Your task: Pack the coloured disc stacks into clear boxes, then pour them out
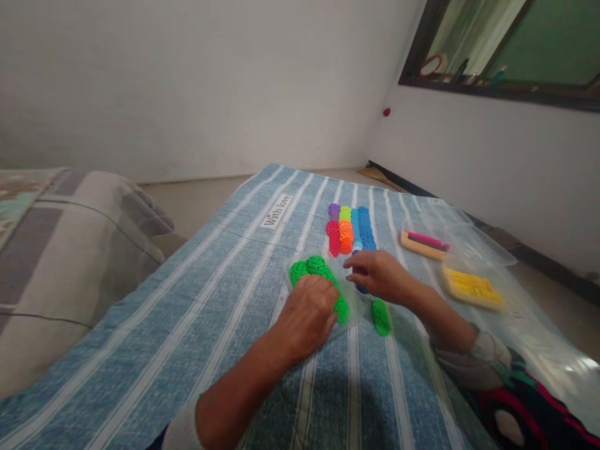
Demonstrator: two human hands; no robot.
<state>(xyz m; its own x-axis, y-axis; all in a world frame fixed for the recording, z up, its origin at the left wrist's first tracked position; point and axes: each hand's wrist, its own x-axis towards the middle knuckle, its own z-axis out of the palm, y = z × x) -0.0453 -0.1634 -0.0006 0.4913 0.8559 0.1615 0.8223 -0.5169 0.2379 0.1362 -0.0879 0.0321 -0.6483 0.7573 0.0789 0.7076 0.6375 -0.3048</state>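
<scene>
Several bright green textured pieces (317,265) lie in a clear shallow tray (349,294) on the striped cloth. My left hand (312,312) rests over them with its fingers curled down; what its fingertips hold, if anything, is hidden. To the right, my right hand (377,273) hovers at the tray's right side, thumb and fingers apart, above a dark blue item (360,289) that it partly covers. A separate green piece (381,317) lies just below my right hand. Beyond the hands sit rows of purple, lime, red, orange (345,236) and blue pieces (367,228).
A clear box with yellow pieces (473,286) and another with pink, dark and pale sticks (425,245) stand at the right, near clear lids. The blue striped cloth (187,306) bears a "With love" label (277,211). A draped fabric (84,262) is at far left.
</scene>
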